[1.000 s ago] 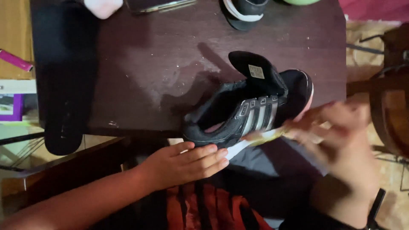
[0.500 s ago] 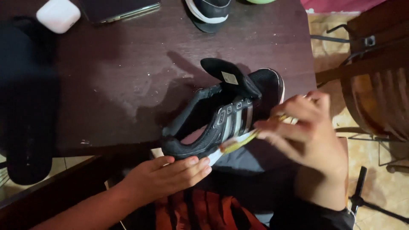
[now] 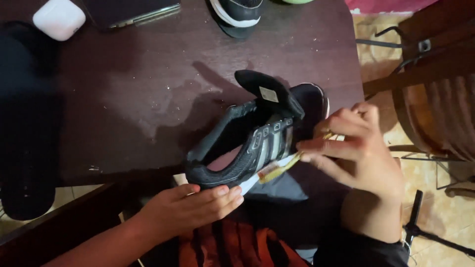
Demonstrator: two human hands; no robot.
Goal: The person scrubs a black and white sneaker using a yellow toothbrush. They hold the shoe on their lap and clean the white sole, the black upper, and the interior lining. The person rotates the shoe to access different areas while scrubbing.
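Note:
A black sneaker (image 3: pixel 247 143) with grey side stripes and a white sole lies on its side at the near edge of a dark wooden table (image 3: pixel 148 79), its tongue flipped up. My left hand (image 3: pixel 190 207) presses flat against the sole at the heel end, fingers extended. My right hand (image 3: pixel 358 151) rests at the toe end, its fingers pinched on a thin yellowish strip (image 3: pixel 277 168) that runs along the sole edge.
A second dark sneaker (image 3: pixel 237 12) sits at the table's far edge. A white earbud case (image 3: pixel 58 19) and a phone (image 3: pixel 131 12) lie far left. A long black insole (image 3: pixel 27 128) lies left. A wooden chair (image 3: pixel 435 84) stands right.
The view has shifted, so the shoe sits slightly lower left in frame. Both hands keep their places on the shoe; my right hand's fingers have closed in on the strip by the sole.

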